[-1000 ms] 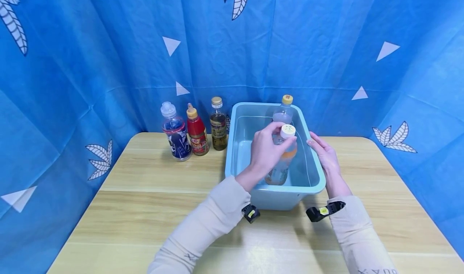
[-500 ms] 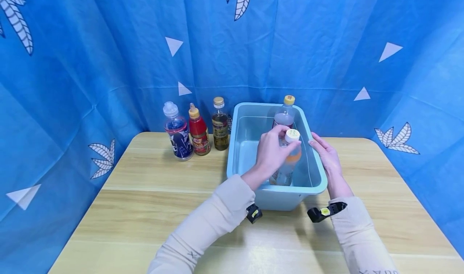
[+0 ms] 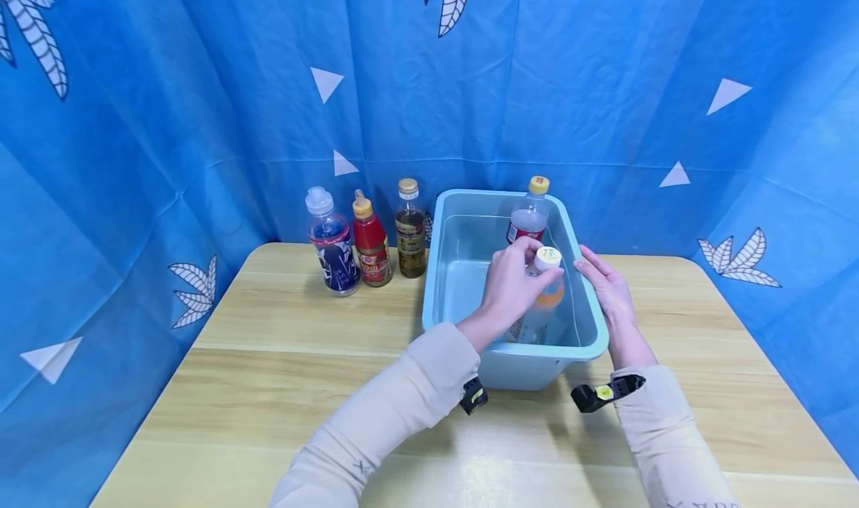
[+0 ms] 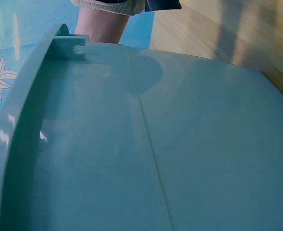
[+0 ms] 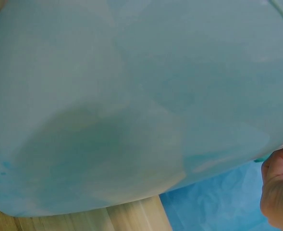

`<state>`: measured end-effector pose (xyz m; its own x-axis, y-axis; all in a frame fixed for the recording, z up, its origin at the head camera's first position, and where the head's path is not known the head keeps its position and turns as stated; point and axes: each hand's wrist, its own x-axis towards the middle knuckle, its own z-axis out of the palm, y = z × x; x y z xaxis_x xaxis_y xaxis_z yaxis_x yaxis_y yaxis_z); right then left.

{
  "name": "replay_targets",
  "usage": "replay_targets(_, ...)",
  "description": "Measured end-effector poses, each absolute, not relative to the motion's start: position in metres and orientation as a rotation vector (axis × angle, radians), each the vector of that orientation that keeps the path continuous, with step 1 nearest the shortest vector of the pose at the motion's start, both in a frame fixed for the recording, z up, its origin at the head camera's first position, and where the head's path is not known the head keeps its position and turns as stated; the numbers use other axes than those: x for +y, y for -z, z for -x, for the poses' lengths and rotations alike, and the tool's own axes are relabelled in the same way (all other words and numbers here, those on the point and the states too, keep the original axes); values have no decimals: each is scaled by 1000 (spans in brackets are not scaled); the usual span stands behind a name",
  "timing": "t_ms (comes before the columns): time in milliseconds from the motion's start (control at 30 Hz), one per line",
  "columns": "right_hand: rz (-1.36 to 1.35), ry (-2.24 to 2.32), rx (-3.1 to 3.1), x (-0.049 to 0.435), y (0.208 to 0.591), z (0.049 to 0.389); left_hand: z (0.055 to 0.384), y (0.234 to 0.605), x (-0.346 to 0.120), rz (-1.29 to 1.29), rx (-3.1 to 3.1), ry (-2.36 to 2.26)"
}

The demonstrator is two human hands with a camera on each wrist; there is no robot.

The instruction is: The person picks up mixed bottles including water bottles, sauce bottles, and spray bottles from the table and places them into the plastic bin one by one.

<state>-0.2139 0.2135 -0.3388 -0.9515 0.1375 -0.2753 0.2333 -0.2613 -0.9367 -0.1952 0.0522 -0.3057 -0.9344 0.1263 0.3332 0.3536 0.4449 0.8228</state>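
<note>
A clear bottle with a white cap and an orange band stands inside the light blue plastic tub, near its front right corner. My left hand grips this bottle around the neck, with thumb and fingers just below the cap. My right hand holds the tub's right rim, thumb on top. Behind, in the tub's back right corner, is a clear bottle with a yellow cap. In the left wrist view the tub's wall fills most of the picture. The right wrist view shows part of my right hand at the tub's edge.
Left of the tub, in a row on the wooden table, stand a blue-labelled bottle, a red sauce bottle and a dark amber bottle. A blue patterned curtain hangs behind and at both sides.
My left hand has shifted slightly right and toward me with the white-capped bottle, which now sits lower and closer to the tub's right wall. My right hand stays on the rim.
</note>
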Motion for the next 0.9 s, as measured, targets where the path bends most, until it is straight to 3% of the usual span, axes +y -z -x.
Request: replay_targets(900,-398,2426,1817,216,342,215,195,314,56,426,-2522,1507)
